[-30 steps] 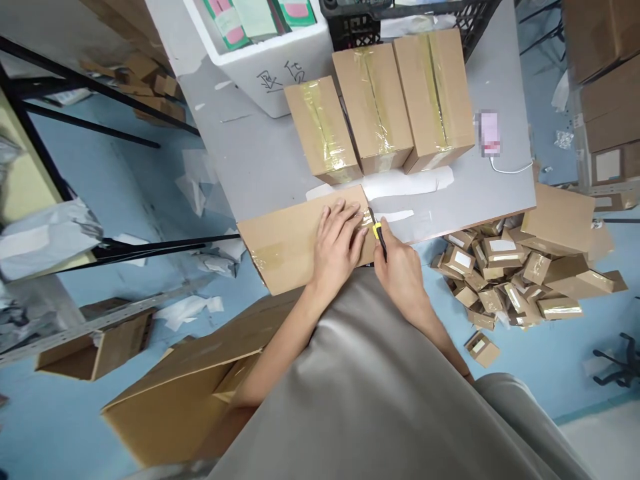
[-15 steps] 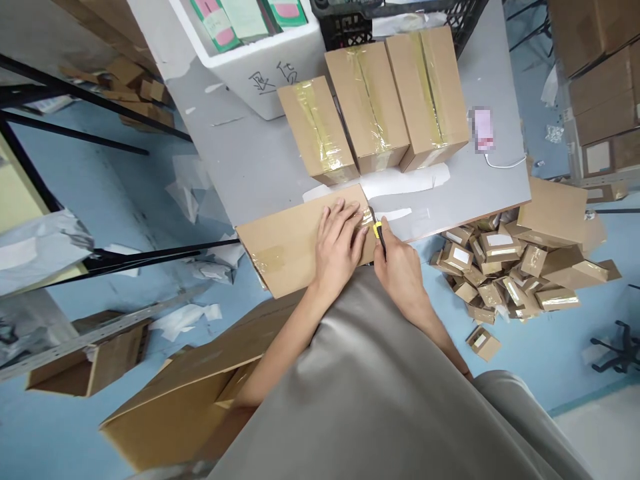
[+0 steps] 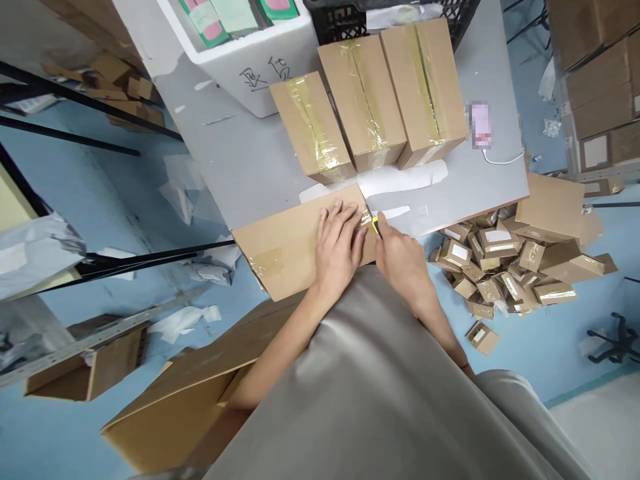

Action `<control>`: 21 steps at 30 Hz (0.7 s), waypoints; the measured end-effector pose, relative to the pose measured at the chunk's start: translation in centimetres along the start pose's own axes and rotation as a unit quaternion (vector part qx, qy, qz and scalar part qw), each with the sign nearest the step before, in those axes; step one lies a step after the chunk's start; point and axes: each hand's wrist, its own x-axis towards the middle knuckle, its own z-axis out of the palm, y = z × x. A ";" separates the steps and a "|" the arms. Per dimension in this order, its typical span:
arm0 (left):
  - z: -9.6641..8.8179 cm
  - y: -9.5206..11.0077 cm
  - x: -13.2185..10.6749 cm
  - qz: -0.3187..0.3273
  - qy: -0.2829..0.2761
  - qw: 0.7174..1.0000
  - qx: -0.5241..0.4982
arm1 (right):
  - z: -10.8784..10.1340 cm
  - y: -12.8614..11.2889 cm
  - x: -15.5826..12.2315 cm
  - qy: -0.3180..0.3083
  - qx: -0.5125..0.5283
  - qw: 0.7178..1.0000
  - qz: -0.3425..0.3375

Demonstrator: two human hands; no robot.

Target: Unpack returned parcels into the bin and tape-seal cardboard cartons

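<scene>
Left hand [image 3: 336,257], fingers slightly parted, braced the carton [image 3: 285,233]; at its three-o'clock edge, right hand [image 3: 406,263] gripped the cutter [image 3: 377,226]; shallow strokes seemed advisable.

A long brown cardboard box [image 3: 290,240] lies flat at the near left corner of the counter [image 3: 235,167], slanted so its right end sits higher in view. Its broad upper face is closed and plain, with a patch of tape [image 3: 270,262] toward the left end and glossy clear tape [image 3: 367,217] along the right end. A utility knife [image 3: 377,226], yellow and black, stands at that right end, tilted up-left, its tip at the taped edge and its rear hidden in the right hand [image 3: 404,263].
</scene>
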 end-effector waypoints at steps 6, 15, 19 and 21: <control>0.6 0.0 -0.2 -0.013 0.008 1.000 0.006 | 0.2 -1.0 -0.7 0.008 -0.028 0.999 0.019; -1.3 0.1 -0.1 -0.028 0.002 1.000 -0.012 | 1.7 1.3 -6.1 -0.020 -0.014 0.999 0.033; -5.1 -2.8 -2.0 -0.123 0.109 0.986 0.001 | 1.5 5.4 -5.6 0.101 0.054 0.991 0.074; -6.7 -4.8 -3.3 -0.175 0.159 0.972 0.017 | 2.8 8.3 -2.1 0.145 0.102 0.979 0.097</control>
